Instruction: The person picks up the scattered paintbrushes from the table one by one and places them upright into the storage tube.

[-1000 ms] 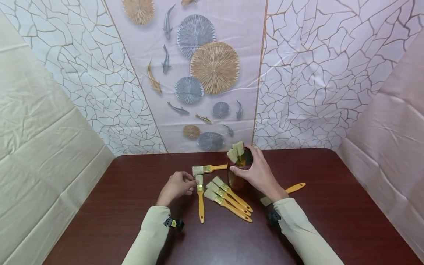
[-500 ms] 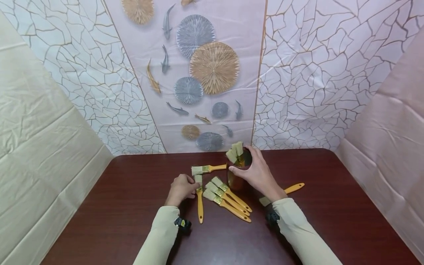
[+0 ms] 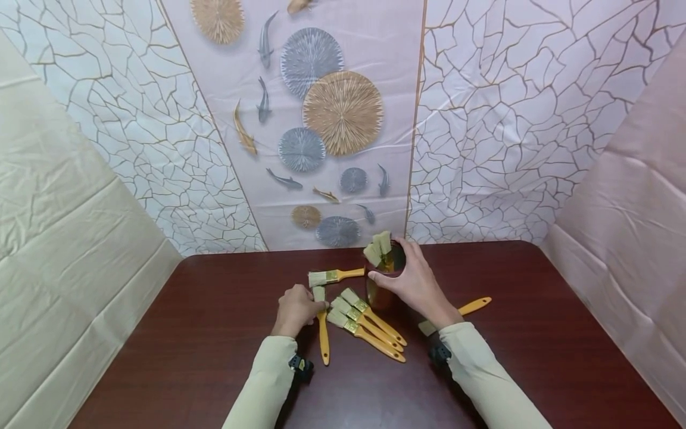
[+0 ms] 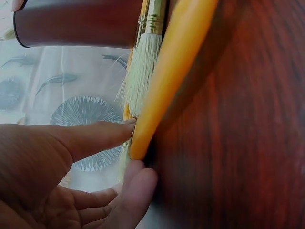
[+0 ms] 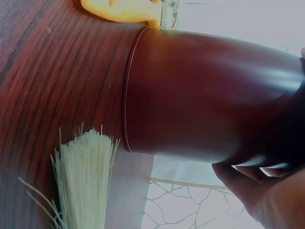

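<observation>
My left hand [image 3: 296, 310] pinches a paintbrush [image 3: 324, 341] near where its yellow handle meets the metal band. The brush lies lengthwise on the table, pale bristles pointing away from me. In the left wrist view, thumb and fingertips meet at the neck of the yellow handle [image 4: 174, 67]. My right hand [image 3: 415, 286] grips the upper rim of a dark red-brown cup [image 5: 205, 95], which stands upright. Several paintbrushes [image 3: 378, 248] stick out of the cup, bristles up, leaning left.
Three paintbrushes [image 3: 375, 328] lie slanted in a group between the hands. Another paintbrush [image 3: 348, 273] lies crosswise left of the cup. One more paintbrush [image 3: 474, 305] lies partly under my right forearm. Behind the dark wooden table [image 3: 214, 333] hangs a patterned cloth [image 3: 343, 179].
My left hand has moved slightly right and toward me, from the bristles down to the brush's neck, and now pinches it. My right hand stays on the cup.
</observation>
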A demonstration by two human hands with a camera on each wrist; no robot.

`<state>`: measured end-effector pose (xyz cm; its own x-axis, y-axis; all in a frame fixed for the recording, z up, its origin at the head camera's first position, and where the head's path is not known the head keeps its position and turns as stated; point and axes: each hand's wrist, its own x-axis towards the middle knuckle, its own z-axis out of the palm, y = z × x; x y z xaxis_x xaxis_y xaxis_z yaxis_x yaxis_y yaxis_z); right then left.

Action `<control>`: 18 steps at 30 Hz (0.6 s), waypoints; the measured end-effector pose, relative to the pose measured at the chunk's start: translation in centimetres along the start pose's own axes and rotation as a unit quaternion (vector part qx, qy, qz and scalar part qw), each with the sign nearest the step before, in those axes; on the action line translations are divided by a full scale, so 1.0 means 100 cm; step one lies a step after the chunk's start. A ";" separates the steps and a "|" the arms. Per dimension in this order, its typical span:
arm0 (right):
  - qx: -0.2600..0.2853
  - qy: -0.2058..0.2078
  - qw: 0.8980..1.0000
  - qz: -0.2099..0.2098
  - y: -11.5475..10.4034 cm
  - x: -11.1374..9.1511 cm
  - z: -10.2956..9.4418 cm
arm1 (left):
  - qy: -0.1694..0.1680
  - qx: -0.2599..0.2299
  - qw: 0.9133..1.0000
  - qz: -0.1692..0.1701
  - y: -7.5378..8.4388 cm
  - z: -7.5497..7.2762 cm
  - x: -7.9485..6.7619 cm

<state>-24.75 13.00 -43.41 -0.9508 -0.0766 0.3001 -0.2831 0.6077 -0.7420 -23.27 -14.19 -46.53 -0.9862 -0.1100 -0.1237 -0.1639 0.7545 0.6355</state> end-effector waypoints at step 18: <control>-0.003 0.006 1.000 -0.004 0.000 -0.001 0.001 | -0.007 -0.055 0.998 -0.003 -0.004 -0.007 -0.002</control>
<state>-24.69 12.90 -43.47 -0.9472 -0.0718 0.3125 -0.2894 0.6114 -0.7365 -23.01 -14.95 -46.21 -0.9848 -0.1044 -0.1388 -0.1726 0.6788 0.7138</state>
